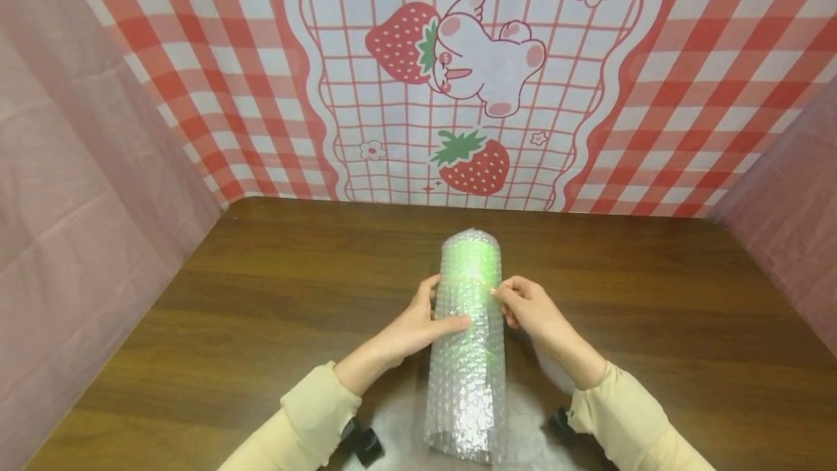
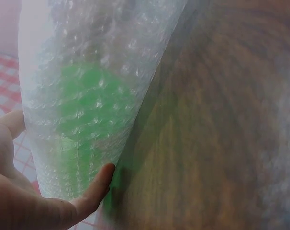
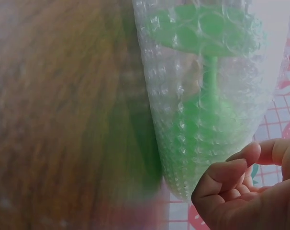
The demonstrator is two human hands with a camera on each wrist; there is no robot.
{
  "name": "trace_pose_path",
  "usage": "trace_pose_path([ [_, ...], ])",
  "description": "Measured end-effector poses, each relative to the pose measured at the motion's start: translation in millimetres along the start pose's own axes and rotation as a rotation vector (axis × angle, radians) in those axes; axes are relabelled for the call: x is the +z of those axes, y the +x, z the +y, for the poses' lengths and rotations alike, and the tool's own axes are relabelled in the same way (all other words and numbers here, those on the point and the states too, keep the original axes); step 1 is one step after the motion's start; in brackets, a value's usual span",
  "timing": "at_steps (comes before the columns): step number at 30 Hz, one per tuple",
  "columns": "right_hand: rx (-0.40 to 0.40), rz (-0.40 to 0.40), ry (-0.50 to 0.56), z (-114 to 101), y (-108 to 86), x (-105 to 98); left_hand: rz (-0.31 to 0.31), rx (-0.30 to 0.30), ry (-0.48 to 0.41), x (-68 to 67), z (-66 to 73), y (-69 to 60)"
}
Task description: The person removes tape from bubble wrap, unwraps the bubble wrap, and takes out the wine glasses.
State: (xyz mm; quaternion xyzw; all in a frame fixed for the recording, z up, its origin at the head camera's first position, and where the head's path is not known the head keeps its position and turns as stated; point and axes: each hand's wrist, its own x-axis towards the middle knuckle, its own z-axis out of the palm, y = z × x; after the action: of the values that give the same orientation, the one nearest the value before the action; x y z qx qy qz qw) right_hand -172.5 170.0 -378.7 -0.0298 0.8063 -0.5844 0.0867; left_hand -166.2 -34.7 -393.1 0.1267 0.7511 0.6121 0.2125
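Note:
A roll of clear bubble wrap [image 1: 467,391] stands or leans in front of me, with a green goblet-like thing [image 3: 209,81] inside it. Its round foot, thin stem and wider bowl show through the wrap in the right wrist view. My left hand [image 1: 418,322] holds the roll from the left, thumb across the front and fingers round the far side. On the right side, level with the green part, my right hand [image 1: 531,307] pinches with thumb and forefinger at the bubble wrap's surface; a small shiny bit shows at the fingertips, too small to make out.
The roll is on a brown wooden table [image 1: 294,296]. Behind it hangs a red and white checked cloth [image 1: 418,158] with strawberries. Pink curtains [image 1: 85,166] close off both sides. Black wrist-worn pieces [image 1: 369,446] show by the sleeves.

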Motion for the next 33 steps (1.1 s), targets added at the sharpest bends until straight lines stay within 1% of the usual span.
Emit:
trace_pose_path([
  [4,-0.013,0.015,0.036,-0.4,0.6,0.9,0.001,0.007,-0.002,0.3,-0.2,0.4],
  [8,-0.015,0.022,0.057,-0.3,0.4,1.8,0.007,0.001,0.004,1.0,-0.8,0.2],
  [11,-0.005,0.011,0.030,-0.6,-0.4,1.5,0.008,-0.004,0.007,1.3,-0.5,-0.3],
  [14,0.007,-0.006,-0.019,0.4,-0.1,1.5,0.006,-0.005,0.007,1.2,-0.1,-0.6],
  [18,0.002,-0.010,-0.062,1.5,0.5,2.1,0.004,-0.005,0.004,1.1,0.2,-0.7],
  [21,-0.011,0.001,-0.082,1.7,0.3,2.5,0.000,-0.007,0.001,0.9,0.3,-1.0],
  [26,-0.033,0.028,-0.039,2.2,0.6,2.8,-0.012,-0.005,-0.004,0.3,-0.1,-1.1],
  [29,-0.029,0.039,-0.014,1.8,0.1,2.7,-0.016,-0.004,-0.002,0.3,-0.2,-0.9],
  [33,-0.020,0.053,-0.013,1.8,0.1,2.5,-0.015,-0.011,0.002,1.0,-0.5,-1.2],
])
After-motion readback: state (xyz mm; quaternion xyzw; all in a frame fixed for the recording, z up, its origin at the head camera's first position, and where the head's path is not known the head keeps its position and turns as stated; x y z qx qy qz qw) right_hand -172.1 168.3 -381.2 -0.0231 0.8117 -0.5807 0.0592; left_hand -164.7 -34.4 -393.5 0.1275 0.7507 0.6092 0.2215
